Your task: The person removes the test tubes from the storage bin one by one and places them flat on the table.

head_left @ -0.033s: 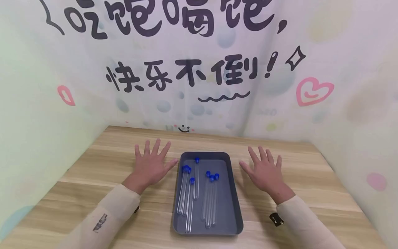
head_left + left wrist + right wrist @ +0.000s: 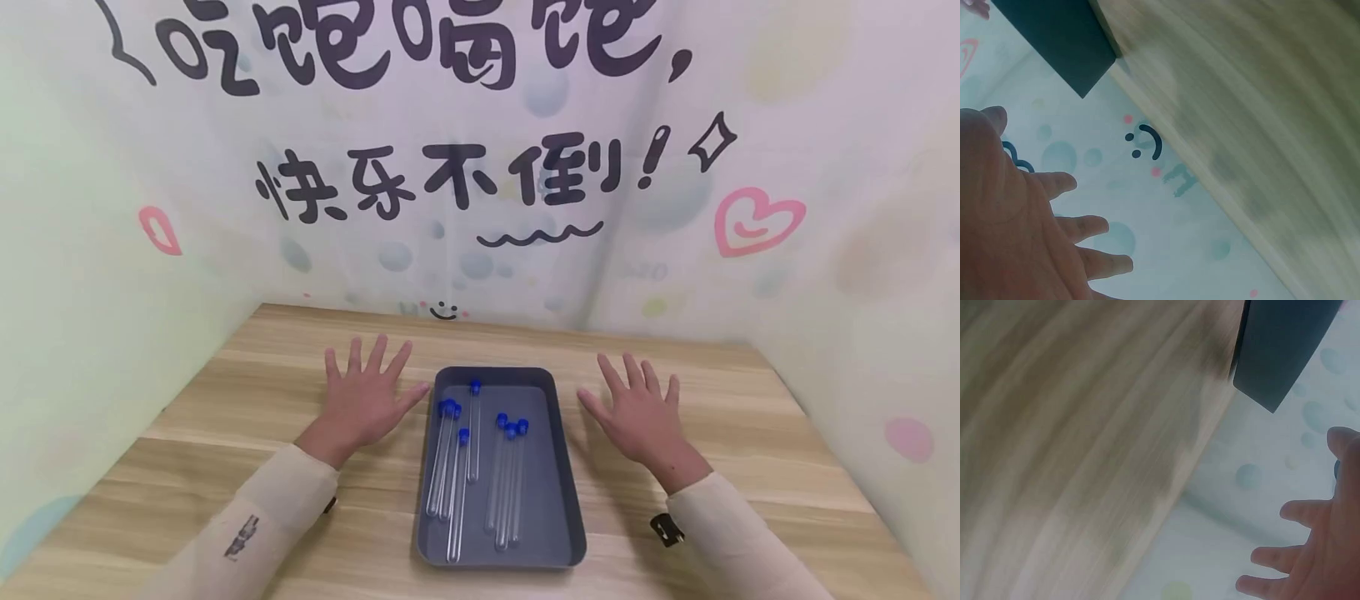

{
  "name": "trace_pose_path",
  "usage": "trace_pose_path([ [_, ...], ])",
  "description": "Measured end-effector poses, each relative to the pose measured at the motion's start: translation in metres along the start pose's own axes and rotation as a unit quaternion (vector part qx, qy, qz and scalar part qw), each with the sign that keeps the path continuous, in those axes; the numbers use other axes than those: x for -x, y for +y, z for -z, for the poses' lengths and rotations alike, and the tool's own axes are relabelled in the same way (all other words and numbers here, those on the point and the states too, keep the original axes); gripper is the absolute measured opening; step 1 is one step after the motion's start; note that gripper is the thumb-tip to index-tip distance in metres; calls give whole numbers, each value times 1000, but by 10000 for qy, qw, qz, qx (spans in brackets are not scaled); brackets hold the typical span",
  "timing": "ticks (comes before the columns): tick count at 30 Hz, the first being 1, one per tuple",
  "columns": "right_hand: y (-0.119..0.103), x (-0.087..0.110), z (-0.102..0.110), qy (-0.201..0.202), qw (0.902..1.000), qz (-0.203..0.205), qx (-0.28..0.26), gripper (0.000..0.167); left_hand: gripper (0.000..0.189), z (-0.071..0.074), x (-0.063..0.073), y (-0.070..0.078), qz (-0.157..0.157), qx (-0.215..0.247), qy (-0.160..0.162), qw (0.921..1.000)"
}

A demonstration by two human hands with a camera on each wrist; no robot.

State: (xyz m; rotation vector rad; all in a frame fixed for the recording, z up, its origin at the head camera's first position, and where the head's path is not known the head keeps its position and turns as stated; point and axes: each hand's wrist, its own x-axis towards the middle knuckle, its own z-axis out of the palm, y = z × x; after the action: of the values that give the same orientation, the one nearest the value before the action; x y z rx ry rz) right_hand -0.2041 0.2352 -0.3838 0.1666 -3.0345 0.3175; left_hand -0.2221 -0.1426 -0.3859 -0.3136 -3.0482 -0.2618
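A grey tray [image 2: 551, 517] lies on the wooden table between my two hands. Inside it are several clear test tubes with blue caps, all with the caps toward the far side. Several test tubes [image 2: 456, 492] lie along the tray's left side, and three more test tubes [image 2: 504, 492] lie close together right of the middle. My left hand [image 2: 363, 406] is just left of the tray, fingers spread and holding nothing. To the right of the tray, my right hand [image 2: 637, 414] is likewise spread, palm down, with nothing in it. Each wrist view shows a dark tray wall [image 2: 1063, 44] beside the hand.
The wooden table [image 2: 225, 467] reaches back to a printed cloth wall [image 2: 420, 250] with dark lettering and drawings. Pale side walls [image 2: 885, 333] stand left and right. A black strap piece [image 2: 666, 528] shows at the right sleeve.
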Motion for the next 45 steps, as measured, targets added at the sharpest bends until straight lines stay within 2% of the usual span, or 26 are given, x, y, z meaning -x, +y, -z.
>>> trace_pose_path([
  [19, -12, 0, -2, 21, 9998, 204, -73, 77, 77, 3, 0, -8, 168, -23, -28, 9999],
  [26, -16, 0, 5, 118, 9991, 327, -261, 72, 74, 7, -3, -2, 85, 184, -91, 9998],
  [30, -26, -1, 16, 75, 9964, 447, -723, 59, 67, 8, -9, 5, -35, 538, -446, 9975],
  [36, -56, 0, 28, -254, 9831, 619, -1702, 41, 66, -3, -16, 13, 27, 1121, -1148, 9870],
  [41, -81, -1, 26, -401, 9780, 695, -1926, 34, 71, -15, -19, 16, 34, 1426, -1385, 9800],
  [45, -98, -7, 20, -503, 9731, 858, -2077, 30, 68, -19, -20, 18, -31, 1753, -1392, 9746],
])
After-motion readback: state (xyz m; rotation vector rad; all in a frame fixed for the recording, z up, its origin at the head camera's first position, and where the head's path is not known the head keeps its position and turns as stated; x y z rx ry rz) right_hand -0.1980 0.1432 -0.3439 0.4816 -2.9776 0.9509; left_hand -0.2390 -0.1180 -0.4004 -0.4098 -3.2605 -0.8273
